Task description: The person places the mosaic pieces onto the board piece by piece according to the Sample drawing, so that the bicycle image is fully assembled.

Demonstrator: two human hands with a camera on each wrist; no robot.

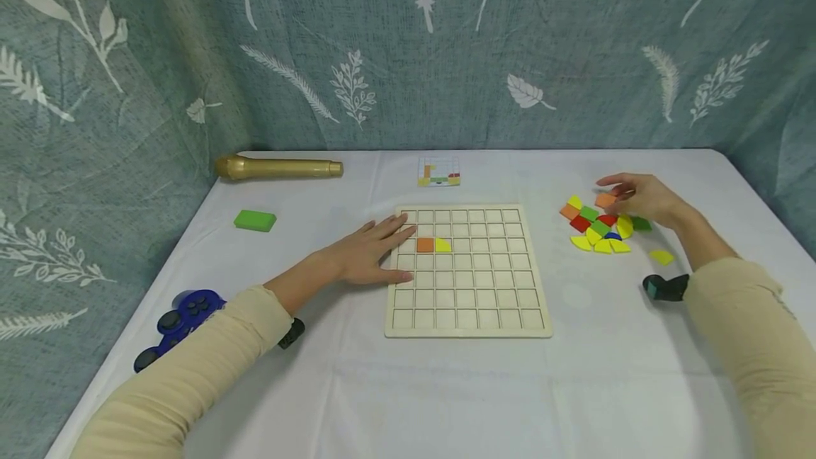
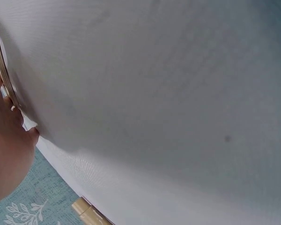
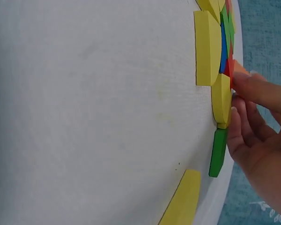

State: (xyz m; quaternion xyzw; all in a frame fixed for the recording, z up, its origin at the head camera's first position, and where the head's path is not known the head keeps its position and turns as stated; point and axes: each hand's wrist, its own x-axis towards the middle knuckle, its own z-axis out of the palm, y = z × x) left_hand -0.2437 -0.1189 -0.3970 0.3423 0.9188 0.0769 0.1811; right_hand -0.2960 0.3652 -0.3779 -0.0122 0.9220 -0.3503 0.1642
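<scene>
A cream gridded board [image 1: 468, 331] lies flat on the table, with an orange square tile [image 1: 425, 245] and a yellow quarter-round tile [image 1: 443, 245] side by side in its cells. My left hand [image 1: 372, 250] rests on the board's left edge with fingers spread. To the right, my right hand [image 1: 650, 198] pinches another orange tile [image 1: 605, 200] between thumb and fingers, at the back of a pile of coloured tiles. The right wrist view shows the orange tile [image 3: 240, 69] at the thumb tip, partly hidden, beyond yellow tiles [image 3: 207, 49] and a green tile [image 3: 218, 152].
A small pattern card [image 1: 438, 171] lies behind the board. At the left are a gold microphone [image 1: 280, 167], a green block [image 1: 255, 220] and a blue game controller [image 1: 191, 314], partly behind the left sleeve. One yellow tile [image 1: 661, 257] sits apart from the pile.
</scene>
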